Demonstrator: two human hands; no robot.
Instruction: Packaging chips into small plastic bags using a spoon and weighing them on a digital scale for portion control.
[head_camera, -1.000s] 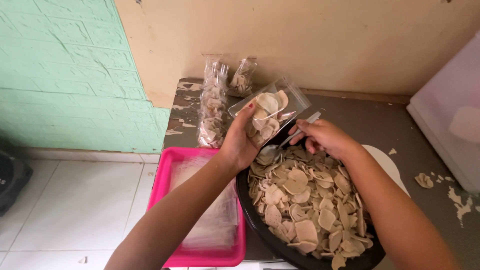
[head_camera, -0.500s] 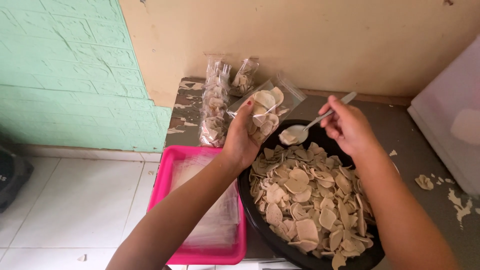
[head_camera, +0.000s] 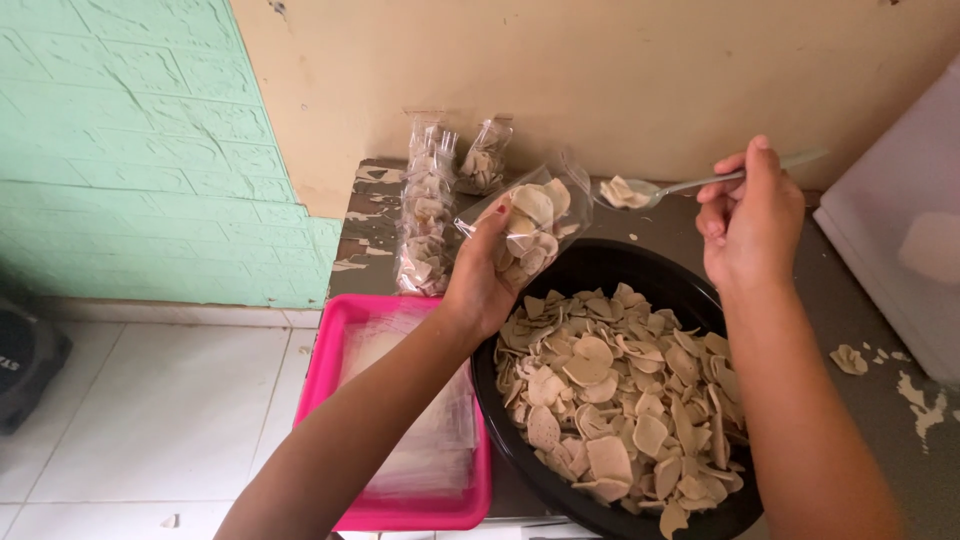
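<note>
Now left hand grips bag.

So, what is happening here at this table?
A person is filling a clear plastic bag with pale chips. The left hand holds the bag open over the black bowl of chips, and the right hand holds a spoon loaded with chips beside its mouth. Filled bags lie by the wall; a pink tray holds empty ones.
</note>
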